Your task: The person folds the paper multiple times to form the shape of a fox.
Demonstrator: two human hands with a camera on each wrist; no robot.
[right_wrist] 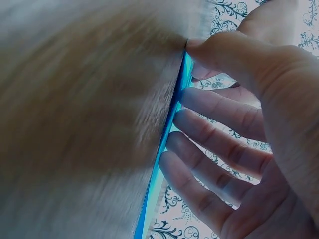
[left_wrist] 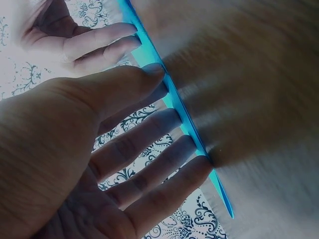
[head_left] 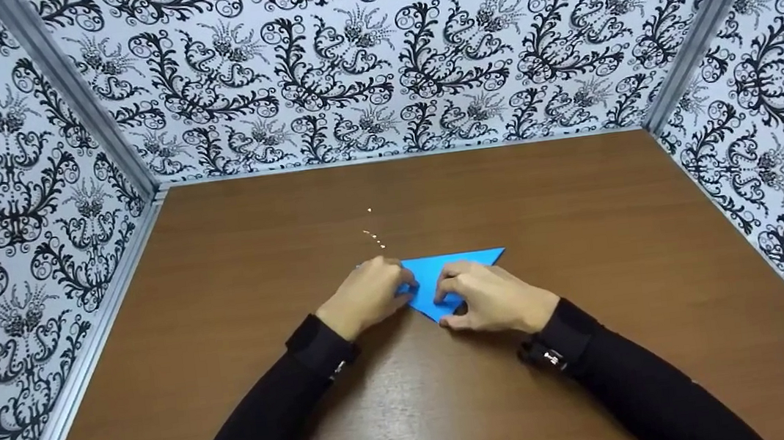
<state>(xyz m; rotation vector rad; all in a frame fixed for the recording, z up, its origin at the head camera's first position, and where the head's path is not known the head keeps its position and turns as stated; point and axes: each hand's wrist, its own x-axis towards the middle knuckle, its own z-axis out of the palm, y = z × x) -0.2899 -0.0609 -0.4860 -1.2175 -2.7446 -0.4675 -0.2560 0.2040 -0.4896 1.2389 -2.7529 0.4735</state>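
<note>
A blue sheet of paper [head_left: 434, 267], folded into a triangle, lies on the wooden table with its long edge away from me and a corner towards me. Over its left part rests my left hand [head_left: 372, 288], fingertips spread along the paper [left_wrist: 187, 119] and thumb at its near edge. My right hand [head_left: 493, 295] touches the right part; its fingertips press on the paper [right_wrist: 172, 112], while the thumb lies at the near corner. From the side, the paper appears as a thin, flat strip. The left hand covers the paper's left corner.
Small bright specks [head_left: 375, 237] show on the brown table [head_left: 274, 226] beyond the left hand. White walls with black scroll patterns [head_left: 358, 54] stand at the back and both sides, joined by grey metal posts [head_left: 83, 100]. Both forearms wear black sleeves [head_left: 266, 411].
</note>
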